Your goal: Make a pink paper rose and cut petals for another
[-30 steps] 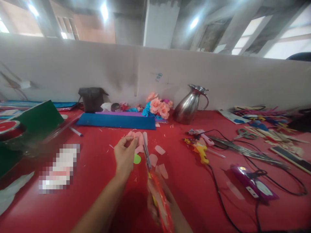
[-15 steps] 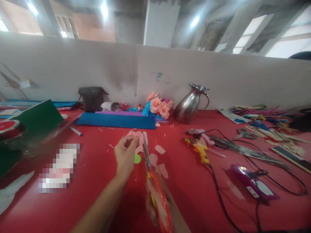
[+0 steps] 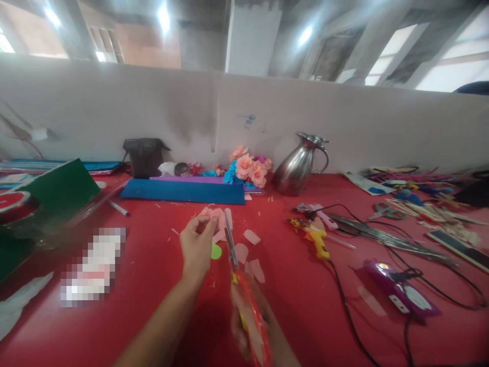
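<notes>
My left hand (image 3: 196,244) is raised over the red table (image 3: 153,285), its fingers pinched on a piece of pink paper (image 3: 220,219). My right hand (image 3: 250,318) grips orange-handled scissors (image 3: 244,295) at the bottom centre. Their blades (image 3: 230,239) point away from me and meet the pink paper beside my left fingers. Several cut pink petals (image 3: 250,255) and a green paper circle (image 3: 216,251) lie on the table below the hands.
A blue paper roll (image 3: 183,190), paper flowers (image 3: 248,171) and a steel jug (image 3: 300,164) stand at the back. A yellow glue gun (image 3: 315,239), cables, wires (image 3: 382,237), a purple device (image 3: 399,293) and scissors (image 3: 385,210) lie to the right. A green sheet (image 3: 57,191) is at left.
</notes>
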Demonstrator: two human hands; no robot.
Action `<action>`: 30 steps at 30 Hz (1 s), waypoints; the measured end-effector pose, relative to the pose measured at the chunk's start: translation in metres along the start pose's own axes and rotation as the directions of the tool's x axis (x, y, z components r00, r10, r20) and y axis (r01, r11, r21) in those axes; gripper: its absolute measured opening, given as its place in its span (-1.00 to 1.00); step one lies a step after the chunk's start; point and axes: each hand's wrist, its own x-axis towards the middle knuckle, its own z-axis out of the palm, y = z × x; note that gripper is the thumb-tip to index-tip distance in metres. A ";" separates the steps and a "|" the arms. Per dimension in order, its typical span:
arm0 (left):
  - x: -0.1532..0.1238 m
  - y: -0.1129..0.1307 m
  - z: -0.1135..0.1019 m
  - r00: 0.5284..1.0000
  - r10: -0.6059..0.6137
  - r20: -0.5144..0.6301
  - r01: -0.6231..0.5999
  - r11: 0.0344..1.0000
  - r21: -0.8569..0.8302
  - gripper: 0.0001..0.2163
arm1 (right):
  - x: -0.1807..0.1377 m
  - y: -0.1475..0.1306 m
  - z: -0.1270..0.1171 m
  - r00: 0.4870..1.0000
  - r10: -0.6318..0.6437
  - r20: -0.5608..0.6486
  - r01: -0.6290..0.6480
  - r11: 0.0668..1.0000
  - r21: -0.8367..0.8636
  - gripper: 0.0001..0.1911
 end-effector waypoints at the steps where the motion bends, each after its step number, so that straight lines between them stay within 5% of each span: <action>1: 0.000 0.000 0.000 1.000 -0.004 0.003 0.004 1.000 0.000 -0.71 | 0.001 0.000 0.001 1.000 0.000 -0.003 0.000 1.000 -0.001 -0.14; 21: 0.007 -0.002 -0.003 0.995 -0.092 0.033 0.094 0.992 -0.082 -0.77 | -0.006 -0.009 -0.014 0.993 0.081 -0.081 -0.080 0.997 0.021 -0.18; 24: 0.012 0.001 -0.007 0.996 -0.082 0.023 0.084 0.989 -0.119 -0.79 | -0.010 -0.023 -0.032 0.979 0.068 -0.192 -0.087 0.992 -0.094 -0.25; 27: 0.017 0.002 -0.011 0.997 -0.073 -0.001 0.072 0.988 -0.137 -0.82 | -0.005 -0.052 -0.054 0.956 -0.095 -0.279 0.006 0.952 -0.305 -0.43; 28: 0.019 0.001 -0.012 0.997 -0.073 0.007 0.073 0.988 -0.135 -0.84 | 0.000 -0.062 -0.062 0.929 -0.258 -0.266 0.088 0.851 -0.518 -0.52; 30: 0.020 0.000 -0.013 0.995 -0.091 0.042 0.096 0.988 -0.124 -0.84 | 0.011 -0.081 -0.080 0.838 -0.503 -0.211 0.043 0.447 -0.893 -0.60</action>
